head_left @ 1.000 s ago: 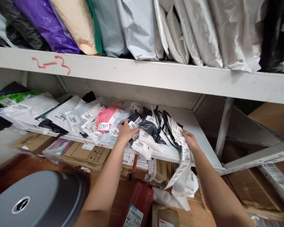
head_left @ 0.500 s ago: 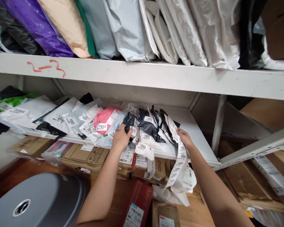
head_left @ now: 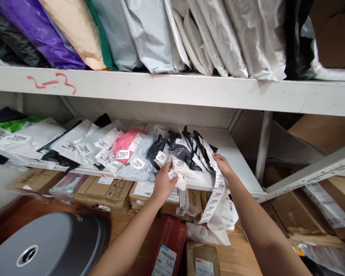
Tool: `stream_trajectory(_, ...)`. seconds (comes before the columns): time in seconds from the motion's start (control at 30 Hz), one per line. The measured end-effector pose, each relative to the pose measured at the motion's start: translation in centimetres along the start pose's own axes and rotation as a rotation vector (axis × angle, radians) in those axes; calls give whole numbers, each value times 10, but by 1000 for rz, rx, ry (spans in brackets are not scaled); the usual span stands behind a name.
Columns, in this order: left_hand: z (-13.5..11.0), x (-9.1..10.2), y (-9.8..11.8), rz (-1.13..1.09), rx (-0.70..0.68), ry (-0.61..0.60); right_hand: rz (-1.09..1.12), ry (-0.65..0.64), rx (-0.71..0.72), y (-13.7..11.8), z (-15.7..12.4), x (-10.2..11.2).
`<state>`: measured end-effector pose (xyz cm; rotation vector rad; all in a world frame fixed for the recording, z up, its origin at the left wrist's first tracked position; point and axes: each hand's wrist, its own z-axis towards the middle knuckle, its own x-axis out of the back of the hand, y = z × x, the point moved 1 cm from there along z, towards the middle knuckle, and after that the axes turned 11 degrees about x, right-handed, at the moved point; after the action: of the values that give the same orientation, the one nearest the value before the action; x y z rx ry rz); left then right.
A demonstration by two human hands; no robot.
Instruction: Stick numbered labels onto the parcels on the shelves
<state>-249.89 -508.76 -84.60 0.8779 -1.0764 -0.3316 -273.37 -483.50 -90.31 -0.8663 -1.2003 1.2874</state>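
Note:
My left hand point(head_left: 164, 183) pinches a small white parcel bag point(head_left: 181, 183) labelled 1006 at the shelf's front edge. Just above it lie a white bag point(head_left: 194, 173) labelled 1007 and a dark bag point(head_left: 154, 150) labelled 1002. My right hand point(head_left: 222, 165) is closed on the upper part of a long strip of number labels point(head_left: 214, 205), which hangs below the shelf edge and shows numbers such as 1004 and 1008. Beside that hand, thin black bags point(head_left: 201, 153) lean together. Left of my left hand are a grey-blue bag point(head_left: 145, 168) labelled 7026 and a pink bag point(head_left: 126, 142) labelled 7022.
More labelled bags point(head_left: 31, 136) lie along the lower shelf point(head_left: 244, 172). Overhead, the upper shelf beam point(head_left: 172, 91) carries tightly packed mailers point(head_left: 152, 38). Cardboard boxes point(head_left: 100, 191), a red shoebox point(head_left: 168, 245) and a grey round-lidded bin point(head_left: 51, 241) stand underneath. A metal brace point(head_left: 313, 172) slants at right.
My left hand has moved right and down from the dark 1002 bag to the white 1006 bag. The 7026 label now shows fully. My right hand still holds the label strip.

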Motion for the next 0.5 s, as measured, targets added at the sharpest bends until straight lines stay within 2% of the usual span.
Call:
stream_trajectory(0.17,25,9,3,38,-29,133,-6,-11,14,-3,3,-12)
stream_trajectory(0.3,33,22,6,169,44,186,-13,-8,24,-8,1,-10)
stream_trajectory(0.37,31,26,18,282,41,257,-25,9,16,-9,1,-4)
stream_trajectory(0.5,41,30,67,302,-115,477,-52,26,-3,-13,4,8)
